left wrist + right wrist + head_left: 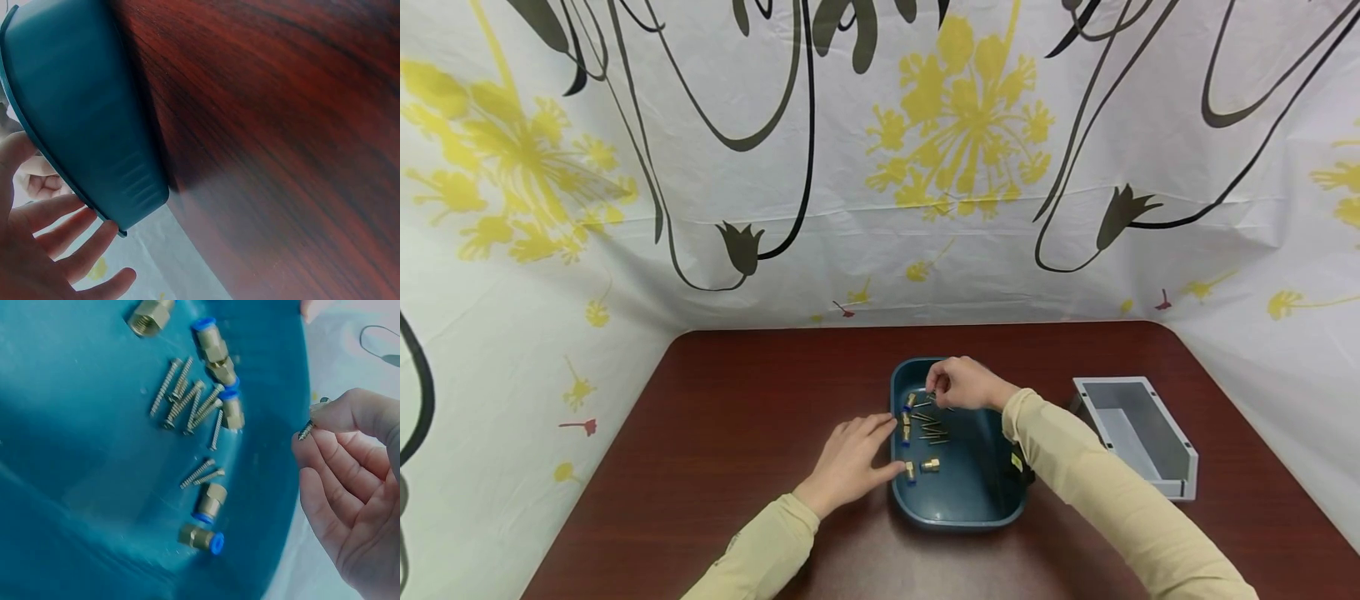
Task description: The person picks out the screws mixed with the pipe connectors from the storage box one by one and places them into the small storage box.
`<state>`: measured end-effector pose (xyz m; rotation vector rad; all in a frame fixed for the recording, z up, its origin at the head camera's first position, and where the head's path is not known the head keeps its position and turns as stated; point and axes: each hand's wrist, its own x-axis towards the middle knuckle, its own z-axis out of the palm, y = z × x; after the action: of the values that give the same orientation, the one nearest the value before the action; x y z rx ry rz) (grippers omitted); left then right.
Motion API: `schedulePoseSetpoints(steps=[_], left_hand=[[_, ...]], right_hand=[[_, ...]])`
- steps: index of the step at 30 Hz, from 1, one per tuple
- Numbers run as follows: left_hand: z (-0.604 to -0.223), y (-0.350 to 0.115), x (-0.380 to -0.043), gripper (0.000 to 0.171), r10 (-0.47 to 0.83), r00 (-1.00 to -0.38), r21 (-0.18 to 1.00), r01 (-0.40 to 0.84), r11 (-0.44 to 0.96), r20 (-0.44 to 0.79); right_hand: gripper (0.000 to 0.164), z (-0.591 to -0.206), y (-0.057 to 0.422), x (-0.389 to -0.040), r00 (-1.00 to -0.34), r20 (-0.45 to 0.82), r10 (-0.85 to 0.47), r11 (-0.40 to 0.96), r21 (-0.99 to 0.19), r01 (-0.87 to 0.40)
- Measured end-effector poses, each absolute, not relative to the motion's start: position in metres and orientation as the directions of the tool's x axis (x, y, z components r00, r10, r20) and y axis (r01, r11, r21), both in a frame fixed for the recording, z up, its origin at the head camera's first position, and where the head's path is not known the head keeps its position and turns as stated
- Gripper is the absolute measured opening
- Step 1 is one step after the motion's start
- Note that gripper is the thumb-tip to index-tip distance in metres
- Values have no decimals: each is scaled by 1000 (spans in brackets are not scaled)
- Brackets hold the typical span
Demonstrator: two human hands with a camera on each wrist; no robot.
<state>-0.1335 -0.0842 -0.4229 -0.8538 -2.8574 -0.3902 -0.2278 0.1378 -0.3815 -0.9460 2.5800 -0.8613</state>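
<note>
Between thumb and index finger, my right hand [967, 383] pinches a small screw [305, 430], seen clearly in the right wrist view. That hand is over the far end of a blue-green tray [973, 510]. Inside the tray lie several loose screws [185, 405] in a cluster. Around them are several brass fittings with blue collars, one fitting [213, 499] near two separate screws. My left hand [852, 465] rests its extended fingers on the tray's left rim, and the left wrist view shows the fingertips [107, 230] touching the rim from outside.
A grey open box [1184, 471] stands on the table to the right of the tray, beyond my right forearm. The dark red wooden table [760, 392] extends left of the tray. A patterned white cloth [850, 208] hangs behind the table and at its sides.
</note>
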Motion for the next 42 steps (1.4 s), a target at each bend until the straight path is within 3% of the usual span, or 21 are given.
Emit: schedulePoseSetpoints(steps=[24,42], left_hand=[[-424,-82,-133,62,520,-828,218,558,800,209],[-425,-83,-134,62,520,-826,217,560,799,217]], right_hand=[[12,-347,206,-232,-828,10,-561,703,-523,-482],[11,-335,287,-219,-917,12,-398,772,-536,-342]])
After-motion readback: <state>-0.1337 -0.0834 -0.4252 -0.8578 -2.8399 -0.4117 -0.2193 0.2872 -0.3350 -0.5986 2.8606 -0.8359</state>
